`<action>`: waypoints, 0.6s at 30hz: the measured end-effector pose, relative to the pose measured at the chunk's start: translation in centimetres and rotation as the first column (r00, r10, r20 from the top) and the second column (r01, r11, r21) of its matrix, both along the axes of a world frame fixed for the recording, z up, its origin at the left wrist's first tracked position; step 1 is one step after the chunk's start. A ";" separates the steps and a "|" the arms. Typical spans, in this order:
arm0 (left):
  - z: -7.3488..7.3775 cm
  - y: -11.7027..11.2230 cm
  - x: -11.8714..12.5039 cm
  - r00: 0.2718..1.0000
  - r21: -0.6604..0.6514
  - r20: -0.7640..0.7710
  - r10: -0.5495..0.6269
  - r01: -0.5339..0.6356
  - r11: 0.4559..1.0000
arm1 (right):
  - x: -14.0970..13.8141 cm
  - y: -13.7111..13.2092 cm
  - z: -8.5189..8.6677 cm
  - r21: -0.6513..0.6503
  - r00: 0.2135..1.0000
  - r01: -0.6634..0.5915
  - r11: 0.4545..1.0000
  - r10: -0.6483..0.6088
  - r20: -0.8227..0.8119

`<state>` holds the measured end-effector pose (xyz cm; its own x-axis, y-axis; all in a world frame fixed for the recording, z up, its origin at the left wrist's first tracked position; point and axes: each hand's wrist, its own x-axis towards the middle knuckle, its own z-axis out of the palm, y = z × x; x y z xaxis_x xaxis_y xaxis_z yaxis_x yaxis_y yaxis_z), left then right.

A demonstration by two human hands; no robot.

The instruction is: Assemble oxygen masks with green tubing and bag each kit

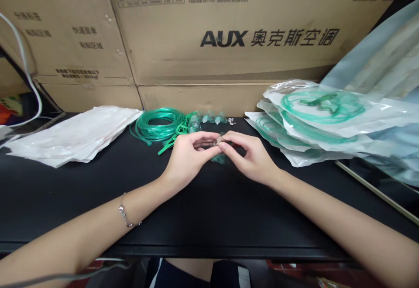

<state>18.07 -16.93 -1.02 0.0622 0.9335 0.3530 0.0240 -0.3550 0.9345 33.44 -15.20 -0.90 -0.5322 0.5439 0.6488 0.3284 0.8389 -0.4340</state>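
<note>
My left hand (pixel 191 152) and my right hand (pixel 250 155) meet over the middle of the black table. Thumbs and fingertips of both are pinched together on a small greyish strip (pixel 219 139). Just below the fingertips shows a translucent green plastic piece (pixel 218 159), mostly hidden by the hands; whether it is joined to the strip I cannot tell. Beyond the left hand lie a coil of green tubing (pixel 159 124), green straps (pixel 175 138) and several clear-green plastic parts (pixel 209 117). Small shiny metal pieces (pixel 231 121) lie behind the right hand.
A stack of white pouches (pixel 75 135) lies on the left. To the right are piled clear-fronted packs (pixel 314 118) with green tubing inside, beside a pale blue plastic bag (pixel 376 61). Large cardboard boxes (pixel 229 65) stand along the back. A white cable (pixel 26 67) hangs at left.
</note>
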 end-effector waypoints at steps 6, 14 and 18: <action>-0.3 0.2 -0.2 1.000 -0.075 0.010 -0.019 0.019 0.997 | 0.3 0.2 0.0 0.007 0.995 -0.056 0.998 0.055 0.085; -0.4 1.4 -0.8 0.995 -0.178 0.099 0.009 0.009 0.984 | 0.5 0.8 0.3 -0.209 0.998 -0.029 0.978 0.040 0.046; -0.4 2.2 -1.4 0.986 -0.295 0.159 0.042 0.007 0.956 | 0.8 1.7 -0.1 -0.237 0.997 0.074 0.969 -0.079 -0.009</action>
<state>16.64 -14.75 -1.45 0.0100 0.9977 0.0672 -0.1320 -0.0653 0.9891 34.27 -13.53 -0.99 -0.4720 0.7217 0.5063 0.3779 0.6845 -0.6234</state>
